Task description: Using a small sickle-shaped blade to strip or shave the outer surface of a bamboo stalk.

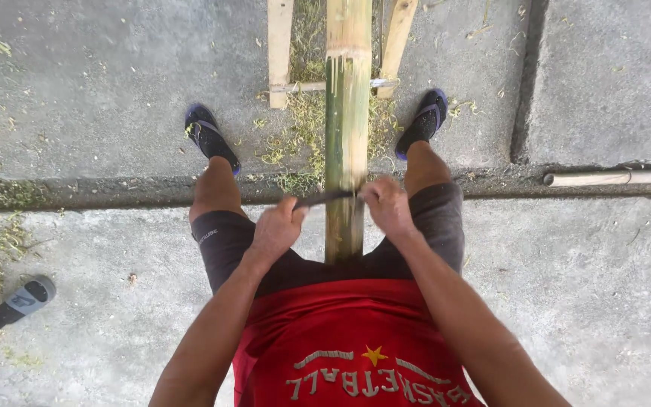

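- I see a green bamboo pole running lengthwise between my legs, its near end passing under my red shirt, its far end leaving the top of the frame.
- A dark blade lies across the pole, just ahead of both hands.
- My left hand is curled shut around the blade's left end; the fingers wrap it fully, thumb side up.
- My right hand grips the blade's right end, fingers closed, knuckles pressed up against the pole's right edge.
- The pole sits between the two hands, the blade touching its top face.
- Farther up, the pole is pale yellow where the green skin is gone; below that it is green.
- Green shavings are scattered on the concrete around the pole.
- Two wooden slats flank the pole at the top.
- My feet in dark sandals stand either side.
- Another person's foot in a grey sandal shows at far left.
- A pale stick lies at right.
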